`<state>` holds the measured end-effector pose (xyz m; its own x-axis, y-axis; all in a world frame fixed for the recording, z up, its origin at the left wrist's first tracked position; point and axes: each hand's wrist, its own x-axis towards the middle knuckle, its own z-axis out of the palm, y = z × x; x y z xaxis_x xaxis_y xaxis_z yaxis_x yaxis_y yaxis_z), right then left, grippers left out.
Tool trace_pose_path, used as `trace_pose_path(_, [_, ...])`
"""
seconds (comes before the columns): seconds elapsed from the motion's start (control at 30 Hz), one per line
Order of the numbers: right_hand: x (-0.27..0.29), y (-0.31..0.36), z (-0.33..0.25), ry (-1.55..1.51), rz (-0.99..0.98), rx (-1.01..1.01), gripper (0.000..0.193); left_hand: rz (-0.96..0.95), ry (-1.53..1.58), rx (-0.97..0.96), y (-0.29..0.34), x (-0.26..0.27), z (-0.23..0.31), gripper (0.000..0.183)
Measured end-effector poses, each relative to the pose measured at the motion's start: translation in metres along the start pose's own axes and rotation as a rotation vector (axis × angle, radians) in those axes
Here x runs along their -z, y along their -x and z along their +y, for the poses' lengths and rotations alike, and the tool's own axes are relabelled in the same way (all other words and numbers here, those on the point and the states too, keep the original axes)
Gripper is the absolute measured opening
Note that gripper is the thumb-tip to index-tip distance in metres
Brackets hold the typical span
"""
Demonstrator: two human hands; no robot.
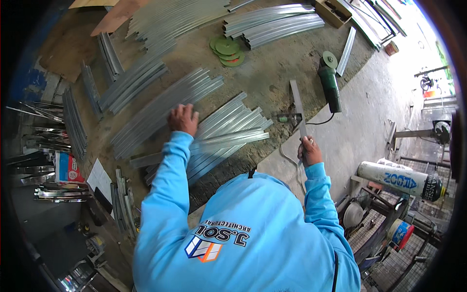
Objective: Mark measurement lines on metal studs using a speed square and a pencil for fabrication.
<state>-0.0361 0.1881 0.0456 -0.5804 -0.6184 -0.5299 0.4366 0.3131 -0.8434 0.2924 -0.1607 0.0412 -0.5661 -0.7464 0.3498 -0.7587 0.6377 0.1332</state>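
Note:
My left hand (183, 119) is over the lower right side of a spread of silver metal channels (168, 104), its fingers bent and somewhat apart; it seems to hold nothing. Just right of it lies another loose pile of shiny channels (228, 124), partly under my left forearm. Closed near the table's front edge, my right hand (310, 151) grips the lower end of a combination square (296, 100), a flat grey blade with a dark block at its left side. Beyond the square lies a green angle grinder (329, 85) with a disc on it.
Green cutting discs (227, 47) lie stacked mid-table. More channel bundles (277, 24) lie at the far side and left. A single channel (346, 51) is by the table edge beyond the grinder. A white gas cylinder (394, 177) lies at right. A cable (292, 158) hangs near my right hand.

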Motion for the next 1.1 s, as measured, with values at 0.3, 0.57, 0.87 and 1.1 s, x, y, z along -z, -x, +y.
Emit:
trace_pose_path(0.3, [-0.009, 0.022, 0.038, 0.168, 0.107, -0.076, 0.037, -0.209, 0.069, 0.097, 0.012, -0.023, -0.069, 0.054])
trace_pose_path(0.57, [-0.009, 0.024, 0.014, 0.023, 0.066, -0.147, 0.030, -0.157, -0.189, 0.273, -0.004, -0.014, -0.049, 0.076])
trace_pose_path(0.87, [-0.011, 0.022, 0.034, -0.051, 0.072, -0.136, 0.030, -0.415, -0.069, 0.138, -0.009, -0.006, -0.070, 0.064])
trace_pose_path(1.1, [0.007, -0.015, 0.095, 0.554, -0.025, 0.185, 0.025, -0.343, 0.200, -0.114, 0.028, -0.021, -0.125, 0.058])
